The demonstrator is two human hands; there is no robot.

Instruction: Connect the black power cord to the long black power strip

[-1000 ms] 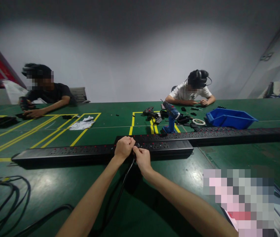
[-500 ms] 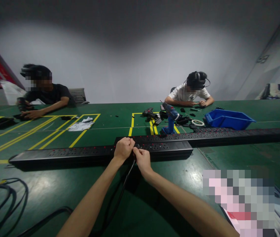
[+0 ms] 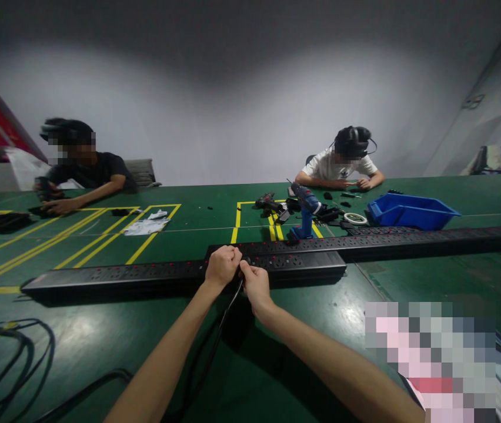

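A long black power strip (image 3: 144, 273) with rows of sockets and small red parts lies across the green table before me. My left hand (image 3: 223, 265) is closed over its middle; the fingers hide what they grip. Beside it, my right hand (image 3: 256, 285) pinches a black power cable (image 3: 229, 311) near its upper end. A dark plug-like end shows between the two hands, mostly covered by fingers. From there the cable hangs down over the near side of the strip and runs toward me.
A second power strip (image 3: 409, 241) lies behind, reaching right. Past it are a blue power drill (image 3: 306, 205), a blue bin (image 3: 413, 212) and a tape roll (image 3: 354, 219). Coiled cable (image 3: 21, 358) is at near left. Two people (image 3: 96, 170) sit across the table.
Both hands keep nearly the same place and grip at the strip. The view has shifted very slightly; nothing else has visibly moved.
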